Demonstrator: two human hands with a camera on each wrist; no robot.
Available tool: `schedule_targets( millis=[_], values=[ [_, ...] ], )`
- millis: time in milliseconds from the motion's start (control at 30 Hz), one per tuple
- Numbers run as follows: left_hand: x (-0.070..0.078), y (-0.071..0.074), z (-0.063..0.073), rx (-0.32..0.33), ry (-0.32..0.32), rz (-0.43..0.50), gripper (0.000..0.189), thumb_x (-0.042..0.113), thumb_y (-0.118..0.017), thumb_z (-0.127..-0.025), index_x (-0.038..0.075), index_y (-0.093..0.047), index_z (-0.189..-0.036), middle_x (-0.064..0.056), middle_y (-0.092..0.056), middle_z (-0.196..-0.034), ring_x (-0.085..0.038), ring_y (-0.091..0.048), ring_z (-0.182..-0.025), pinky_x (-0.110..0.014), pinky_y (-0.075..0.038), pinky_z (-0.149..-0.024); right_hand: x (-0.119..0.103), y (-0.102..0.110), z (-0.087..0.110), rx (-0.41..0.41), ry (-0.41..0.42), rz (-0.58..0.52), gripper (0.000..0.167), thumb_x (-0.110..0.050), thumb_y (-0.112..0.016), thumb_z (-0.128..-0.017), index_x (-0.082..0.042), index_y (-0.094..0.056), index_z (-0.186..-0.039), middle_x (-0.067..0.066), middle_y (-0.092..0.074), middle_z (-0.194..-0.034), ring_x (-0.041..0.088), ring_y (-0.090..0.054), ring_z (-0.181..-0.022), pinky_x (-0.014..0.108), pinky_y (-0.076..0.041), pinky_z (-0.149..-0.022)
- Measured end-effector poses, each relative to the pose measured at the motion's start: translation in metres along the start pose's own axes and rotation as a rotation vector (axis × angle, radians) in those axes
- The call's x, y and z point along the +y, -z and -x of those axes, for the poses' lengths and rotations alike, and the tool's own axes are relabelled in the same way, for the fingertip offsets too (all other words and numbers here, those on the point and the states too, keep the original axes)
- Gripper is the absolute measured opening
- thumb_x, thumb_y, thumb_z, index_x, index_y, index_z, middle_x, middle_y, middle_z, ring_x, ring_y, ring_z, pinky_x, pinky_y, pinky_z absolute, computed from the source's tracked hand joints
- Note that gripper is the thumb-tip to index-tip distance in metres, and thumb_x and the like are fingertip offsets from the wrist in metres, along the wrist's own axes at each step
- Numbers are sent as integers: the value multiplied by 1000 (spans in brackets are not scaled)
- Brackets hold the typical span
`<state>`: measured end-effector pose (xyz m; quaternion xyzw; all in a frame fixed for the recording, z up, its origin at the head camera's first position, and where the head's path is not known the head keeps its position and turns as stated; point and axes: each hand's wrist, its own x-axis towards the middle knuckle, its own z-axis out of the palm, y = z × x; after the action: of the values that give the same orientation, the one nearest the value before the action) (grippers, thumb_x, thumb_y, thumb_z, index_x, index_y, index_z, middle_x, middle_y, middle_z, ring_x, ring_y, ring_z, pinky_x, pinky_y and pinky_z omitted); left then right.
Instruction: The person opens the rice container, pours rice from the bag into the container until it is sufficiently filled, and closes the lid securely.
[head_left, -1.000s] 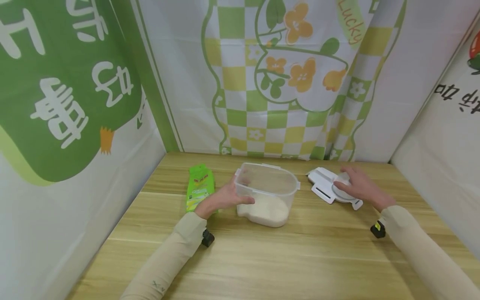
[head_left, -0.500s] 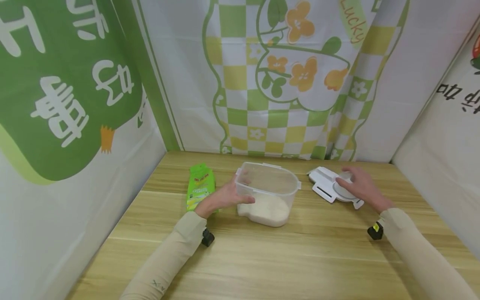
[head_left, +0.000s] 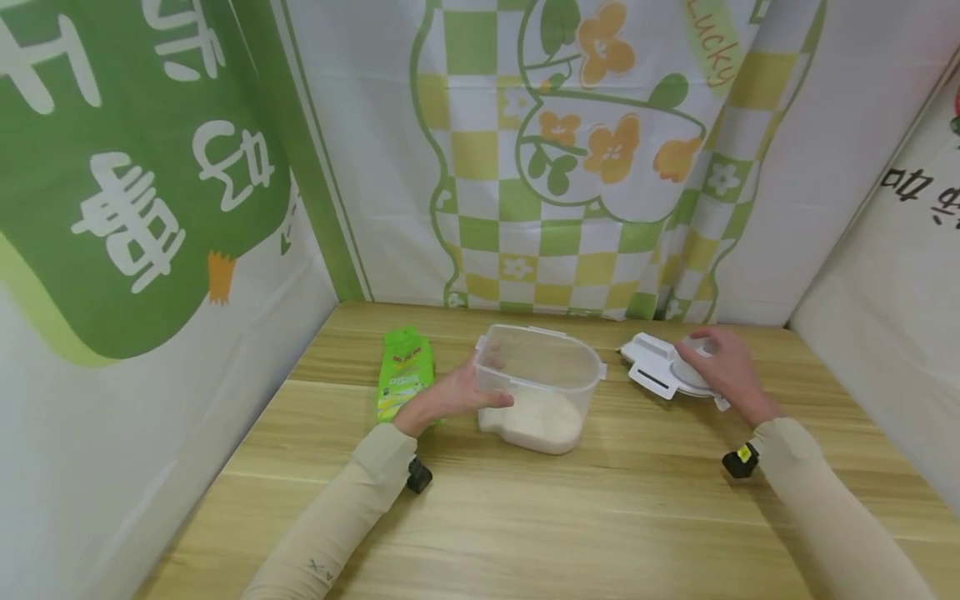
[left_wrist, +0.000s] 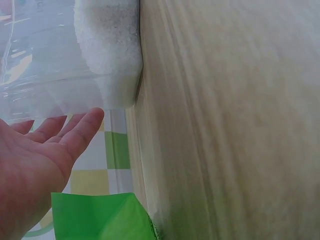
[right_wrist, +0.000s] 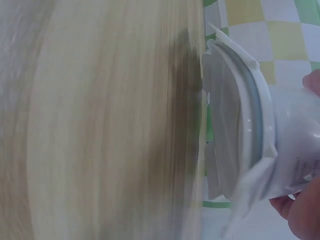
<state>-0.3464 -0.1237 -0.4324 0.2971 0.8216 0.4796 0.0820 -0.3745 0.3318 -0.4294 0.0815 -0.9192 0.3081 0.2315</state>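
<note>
A clear plastic food storage container [head_left: 540, 375], part filled with white grains like rice [left_wrist: 112, 35], stands on the table without a lid. My left hand [head_left: 468, 392] holds its left end, thumb along the near wall and fingers behind; the left wrist view shows the fingers extended against the wall. To the right, my right hand [head_left: 723, 371] grips the round raised cup of a white lid [head_left: 656, 362] with flap clips. In the right wrist view, the lid [right_wrist: 245, 115] hangs tilted with its underside off the table, fingers and thumb either side of the cup [right_wrist: 297, 140].
A green printed packet [head_left: 406, 367] lies just left of the container, beside my left wrist. The wooden table [head_left: 555, 533] ends at a patterned cloth [head_left: 517, 200] behind, with printed cloth hangings to the left and right.
My right hand has shifted slightly left and raised the near side of the lid. The left hand and the container have stayed in place; the head view has shifted a little.
</note>
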Motion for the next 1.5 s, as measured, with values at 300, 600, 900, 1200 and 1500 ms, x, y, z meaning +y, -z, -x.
schedule_targets(
  millis=[300, 600, 900, 1200, 1500],
  values=[
    [3, 0, 1, 7, 13, -7, 109, 38, -79, -82, 23, 0, -157, -15, -39, -148, -24, -63, -112, -43, -51, -96, -4, -4, 0, 115, -63, -62, 37, -32, -71, -87, 2, -66, -100, 25, -61, -110, 40, -55, -107, 47, -38, -93],
    [2, -1, 1, -3, 10, -57, 111, 42, -77, -83, 30, 5, -156, -12, -37, -149, -25, -61, -116, -42, -52, -96, -15, -4, 1, 189, -67, -103, 34, -29, -74, -84, 1, -67, -95, 21, -64, -103, 29, -56, -99, 32, -37, -86],
    [2, 0, 0, -5, -5, -61, 112, 43, -76, -84, 27, 7, -157, -14, -34, -151, -26, -59, -118, -44, -51, -97, -35, 1, 0, 203, -45, -139, 30, -29, -78, -82, -3, -69, -93, 14, -66, -102, -7, -46, -87, 18, -35, -82],
    [1, 2, 0, -11, -7, -61, 110, 46, -75, -84, 20, 3, -157, -15, -35, -151, -29, -54, -126, -45, -49, -100, -70, 7, -4, 267, 85, -218, 25, -19, -81, -79, 0, -69, -89, 18, -69, -104, -11, -48, -96, 14, -36, -90],
    [1, 1, 0, -20, 13, -70, 109, 43, -76, -84, 17, 1, -157, -19, -40, -147, -31, -58, -120, -46, -50, -99, -106, 22, -7, 329, 217, -357, 19, -1, -80, -75, 6, -68, -87, 13, -69, -102, -7, -54, -100, 13, -40, -86]
  ],
)
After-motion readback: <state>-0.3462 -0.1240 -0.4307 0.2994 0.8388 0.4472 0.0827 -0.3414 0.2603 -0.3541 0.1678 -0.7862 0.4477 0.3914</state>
